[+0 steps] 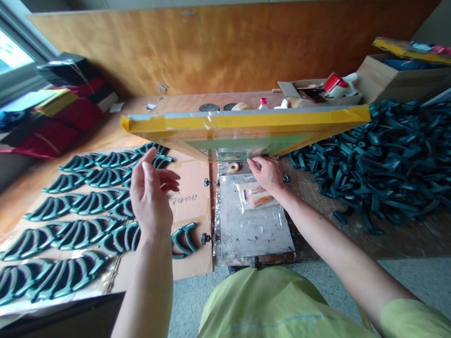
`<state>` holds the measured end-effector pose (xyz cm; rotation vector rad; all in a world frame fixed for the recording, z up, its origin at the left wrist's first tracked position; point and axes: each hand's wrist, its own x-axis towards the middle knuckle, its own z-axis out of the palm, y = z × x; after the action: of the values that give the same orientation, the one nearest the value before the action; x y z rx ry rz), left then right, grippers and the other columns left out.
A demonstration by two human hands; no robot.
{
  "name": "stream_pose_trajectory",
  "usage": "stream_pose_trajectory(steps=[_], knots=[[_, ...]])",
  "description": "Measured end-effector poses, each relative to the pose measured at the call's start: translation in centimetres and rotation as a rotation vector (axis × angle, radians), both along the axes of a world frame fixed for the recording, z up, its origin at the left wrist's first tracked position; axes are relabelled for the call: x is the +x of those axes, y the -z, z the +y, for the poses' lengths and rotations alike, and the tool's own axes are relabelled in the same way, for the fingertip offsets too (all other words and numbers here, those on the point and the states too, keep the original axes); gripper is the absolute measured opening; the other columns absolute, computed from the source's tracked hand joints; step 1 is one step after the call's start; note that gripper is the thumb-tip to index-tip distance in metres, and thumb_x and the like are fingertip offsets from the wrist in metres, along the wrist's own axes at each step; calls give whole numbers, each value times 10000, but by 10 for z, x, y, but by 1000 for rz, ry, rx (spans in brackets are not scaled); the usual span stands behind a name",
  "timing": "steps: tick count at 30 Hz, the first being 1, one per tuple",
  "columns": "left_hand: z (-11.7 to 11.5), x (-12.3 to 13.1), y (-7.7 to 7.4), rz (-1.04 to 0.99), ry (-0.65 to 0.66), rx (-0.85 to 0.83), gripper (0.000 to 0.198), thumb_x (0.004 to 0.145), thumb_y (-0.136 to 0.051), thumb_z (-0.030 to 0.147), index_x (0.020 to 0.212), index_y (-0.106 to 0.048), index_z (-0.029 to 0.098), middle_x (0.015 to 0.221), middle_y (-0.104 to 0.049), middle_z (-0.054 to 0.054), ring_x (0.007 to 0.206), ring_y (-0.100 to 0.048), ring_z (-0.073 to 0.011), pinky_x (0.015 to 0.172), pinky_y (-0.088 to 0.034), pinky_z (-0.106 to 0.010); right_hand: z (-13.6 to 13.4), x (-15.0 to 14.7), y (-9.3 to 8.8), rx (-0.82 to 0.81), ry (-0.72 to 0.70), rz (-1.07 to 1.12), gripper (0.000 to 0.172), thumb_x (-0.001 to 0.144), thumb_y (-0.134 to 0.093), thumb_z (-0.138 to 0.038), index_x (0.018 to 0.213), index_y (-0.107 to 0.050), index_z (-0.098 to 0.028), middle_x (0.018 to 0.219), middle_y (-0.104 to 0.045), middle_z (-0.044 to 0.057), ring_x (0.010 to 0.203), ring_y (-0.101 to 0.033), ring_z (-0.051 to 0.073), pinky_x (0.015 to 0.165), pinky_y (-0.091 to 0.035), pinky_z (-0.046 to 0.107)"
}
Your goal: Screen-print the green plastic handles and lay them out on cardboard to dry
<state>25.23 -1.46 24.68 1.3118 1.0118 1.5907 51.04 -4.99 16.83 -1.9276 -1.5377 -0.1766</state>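
Observation:
My left hand (152,197) is raised above the cardboard, thumb up and fingers loosely bent and apart, with nothing seen in it. Below and left of it lie rows of dark green curved plastic handles (79,230). My right hand (266,174) is at the far end of the work plate (253,234), fingers drawn together; a small dark bit shows by the fingertips, too little to name. Over the plate, a screen-printing frame (245,118) edged with yellow tape stands tilted up. A clear bag with orange-brown pieces (256,193) lies on the plate, near a tape roll (233,167).
A big heap of the same green handles (390,157) fills the right side. Cardboard boxes (404,76) stand behind it. Black clamp knobs (206,238) stick out beside the plate. A wooden board (240,49) closes off the back. Dark red bundles (63,118) sit at the left.

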Motion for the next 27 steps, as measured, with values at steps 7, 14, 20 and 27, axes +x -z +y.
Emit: stream_pose_trajectory(steps=[7,14,20,27], knots=[[4,29,-38,-103,115,138,311,933,-494,465,823,-595,193,584,-640,6,442,-539,-110,395,-422,-212,1,-2,-2,-4,39,-5,330,936,-499,-403,812,-731,-202,808,-754,79,748,-673,199,668,-389,267],[2,31,-38,-104,111,136,334,933,-494,456,772,-599,183,581,-641,-3,439,-531,-107,391,-415,-215,1,-4,-5,-25,60,4,347,938,-492,-409,819,-740,-198,823,-758,87,751,-670,198,657,-373,267],[2,32,-39,-102,106,138,331,924,-506,467,785,-604,184,574,-642,0,441,-532,-104,397,-416,-210,0,-6,-8,-45,73,12,349,941,-489,-410,828,-746,-203,829,-757,89,755,-669,201,657,-368,269],[3,32,-38,-92,92,142,362,912,-512,500,780,-610,177,572,-641,2,434,-533,-100,389,-411,-207,0,-6,-7,-59,81,31,367,943,-478,-425,826,-746,-203,823,-753,91,764,-664,203,662,-368,267]])
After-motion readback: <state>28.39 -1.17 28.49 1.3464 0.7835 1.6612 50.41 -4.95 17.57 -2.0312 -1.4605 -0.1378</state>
